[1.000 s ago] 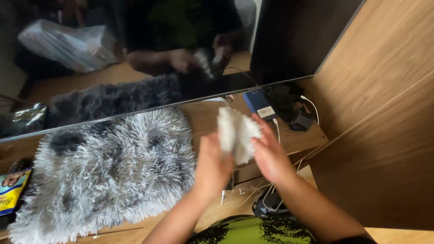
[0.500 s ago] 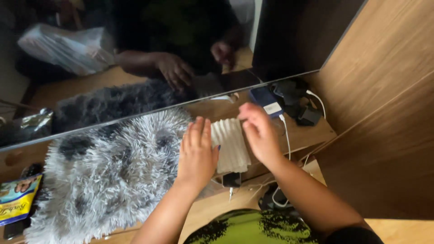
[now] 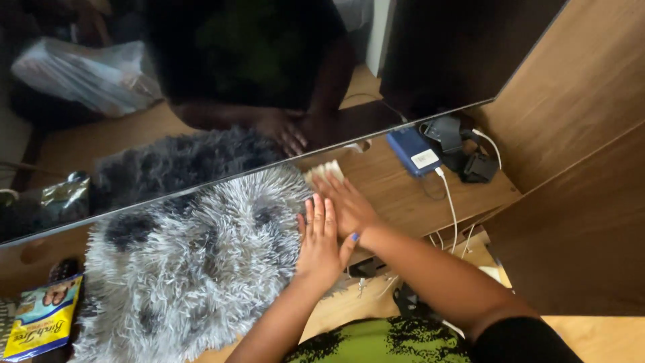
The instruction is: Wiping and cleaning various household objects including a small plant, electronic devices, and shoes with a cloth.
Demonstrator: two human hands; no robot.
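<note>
A folded white cloth (image 3: 325, 170) lies on the wooden shelf (image 3: 396, 195), mostly hidden beneath my hands. My right hand (image 3: 347, 202) lies flat on it with fingers spread, reaching toward the mirror. My left hand (image 3: 321, 243) rests flat just in front, at the right edge of the shaggy grey rug (image 3: 188, 262), overlapping the right hand. Only a far corner of the cloth shows by the mirror's lower edge.
A large mirror (image 3: 222, 101) stands behind the shelf and reflects my arms. A blue device (image 3: 412, 152) with a white cable (image 3: 449, 202) and black adapters (image 3: 470, 154) sit at the right. A yellow packet (image 3: 41, 325) lies far left. Wooden panels (image 3: 578, 168) close the right side.
The cloth was held up in both hands, then laid on the shelf. My hands have flattened on it and slid it toward the mirror, covering most of it.
</note>
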